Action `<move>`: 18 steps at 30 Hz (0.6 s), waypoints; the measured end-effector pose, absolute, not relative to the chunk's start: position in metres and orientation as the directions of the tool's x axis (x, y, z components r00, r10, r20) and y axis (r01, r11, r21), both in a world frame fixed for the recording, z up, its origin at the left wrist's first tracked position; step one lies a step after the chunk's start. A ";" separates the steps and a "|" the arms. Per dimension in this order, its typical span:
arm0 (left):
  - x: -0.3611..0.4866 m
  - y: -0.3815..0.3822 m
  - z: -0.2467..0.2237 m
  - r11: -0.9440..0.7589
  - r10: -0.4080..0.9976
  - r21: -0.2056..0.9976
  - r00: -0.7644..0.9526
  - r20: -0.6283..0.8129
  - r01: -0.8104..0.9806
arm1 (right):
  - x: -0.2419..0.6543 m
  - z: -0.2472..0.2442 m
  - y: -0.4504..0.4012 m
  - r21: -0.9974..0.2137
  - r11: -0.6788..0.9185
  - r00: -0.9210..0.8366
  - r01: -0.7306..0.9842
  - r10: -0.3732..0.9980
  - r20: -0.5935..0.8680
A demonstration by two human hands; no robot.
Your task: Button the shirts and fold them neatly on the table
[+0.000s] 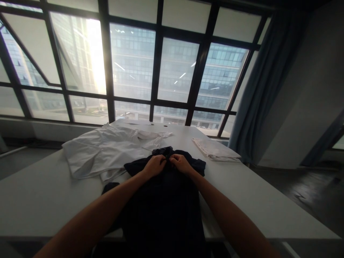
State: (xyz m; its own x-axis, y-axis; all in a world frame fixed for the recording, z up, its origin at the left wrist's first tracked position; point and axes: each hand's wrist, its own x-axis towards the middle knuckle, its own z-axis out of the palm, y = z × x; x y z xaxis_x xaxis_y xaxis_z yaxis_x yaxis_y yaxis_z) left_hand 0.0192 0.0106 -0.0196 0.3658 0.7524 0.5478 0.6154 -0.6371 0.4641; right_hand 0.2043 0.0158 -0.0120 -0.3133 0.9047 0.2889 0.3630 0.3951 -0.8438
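Observation:
A dark navy shirt [163,200] lies on the white table, its collar end away from me and its lower part hanging over the near edge. At the collar, my left hand [156,164] pinches the cloth with its fingers closed. Close beside it, my right hand [180,162] also has its fingertips pressed together on the collar front. The small gap between the two hands is dark, so any button there cannot be made out. A crumpled white shirt [99,150] is spread out to the left, partly under the navy one.
A folded pale cloth [216,149] rests on the right side of the white table [242,200]. Large black-framed windows [156,71] stand behind the table, with a blue curtain [258,93] at the right. The table's right edge slants towards me.

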 end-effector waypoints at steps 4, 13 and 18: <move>0.021 0.013 -0.024 -0.636 0.757 0.461 0.383 0.530 0.619 | 0.207 -0.014 0.019 -0.812 0.432 -0.378 0.392 0.881 0.286; 0.020 0.020 -0.035 -0.692 0.721 0.505 0.462 0.516 0.516 | 0.212 -0.014 0.019 -0.616 0.619 -0.455 0.488 0.782 0.426; 0.018 0.021 -0.036 -0.694 0.720 0.525 0.472 0.508 0.493 | 0.206 -0.018 0.015 -0.772 0.508 -0.490 0.381 0.820 0.297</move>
State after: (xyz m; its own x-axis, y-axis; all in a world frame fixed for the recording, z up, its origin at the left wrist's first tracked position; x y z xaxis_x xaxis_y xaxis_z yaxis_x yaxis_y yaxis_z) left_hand 0.0180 0.0208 -0.0364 0.4719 0.7204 0.5083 0.4933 -0.6936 0.5250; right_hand 0.2064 0.0151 -0.0183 -0.4897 0.8197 0.2972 0.3813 0.5079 -0.7725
